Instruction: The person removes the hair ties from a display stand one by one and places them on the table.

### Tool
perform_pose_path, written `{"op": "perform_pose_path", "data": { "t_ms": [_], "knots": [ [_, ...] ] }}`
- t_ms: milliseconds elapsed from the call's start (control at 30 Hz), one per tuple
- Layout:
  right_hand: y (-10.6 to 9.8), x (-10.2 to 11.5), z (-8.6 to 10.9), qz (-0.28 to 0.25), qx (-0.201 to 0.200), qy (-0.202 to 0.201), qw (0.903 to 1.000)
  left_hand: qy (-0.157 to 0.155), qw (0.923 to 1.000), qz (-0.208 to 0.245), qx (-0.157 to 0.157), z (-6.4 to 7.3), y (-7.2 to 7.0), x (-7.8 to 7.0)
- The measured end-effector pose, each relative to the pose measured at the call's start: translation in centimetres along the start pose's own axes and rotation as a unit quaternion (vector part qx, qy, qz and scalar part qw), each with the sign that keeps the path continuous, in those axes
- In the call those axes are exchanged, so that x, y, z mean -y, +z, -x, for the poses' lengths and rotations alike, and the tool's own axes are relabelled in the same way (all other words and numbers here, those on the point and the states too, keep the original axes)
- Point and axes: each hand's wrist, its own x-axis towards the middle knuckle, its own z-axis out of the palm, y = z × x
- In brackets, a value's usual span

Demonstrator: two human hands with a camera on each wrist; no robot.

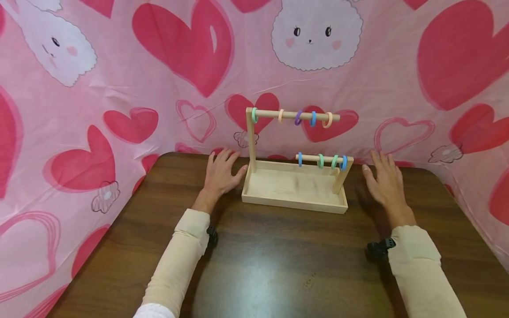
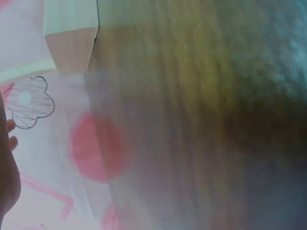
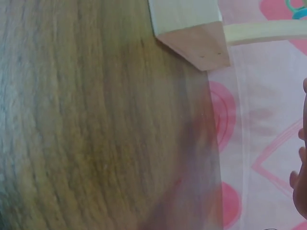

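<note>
Between my hands stands a wooden rack, its shallow tray [image 1: 294,204] at the base. Several rings in green, peach, purple [image 1: 298,118] and blue hang along the upper rod [image 1: 290,115]. Blue and green [image 1: 320,161] rings hang on the lower rod [image 1: 310,157]. To the rack's left lies my left hand [image 1: 222,174], fingers spread and thumb close to the tray's end; contact is unclear. My right hand [image 1: 385,182] is apart from the rack on its right, palm down with fingers extended. Neither holds anything. Each wrist view catches one tray end and a sliver of hand.
The dark wooden table [image 1: 254,260] has rounded far corners. A pink cloth [image 1: 167,66] with hearts and animal faces hangs behind it and at the sides. Black wrist cameras [image 1: 380,248] sit at both cuffs.
</note>
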Motion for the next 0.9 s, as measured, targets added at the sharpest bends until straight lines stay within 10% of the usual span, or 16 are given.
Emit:
{"op": "perform_pose_path", "data": {
  "t_ms": [400, 900],
  "knots": [
    [-0.2, 1.8, 0.3, -0.085, -0.024, 0.011, 0.9960, 0.034, 0.9985, 0.019, -0.039, -0.2, -0.6, -1.6],
    [0.7, 3.7, -0.4, -0.277, -0.088, -0.021, 0.9567, 0.055, 0.9944, 0.074, -0.052, -1.1, -0.1, -5.0]
  ]
}}
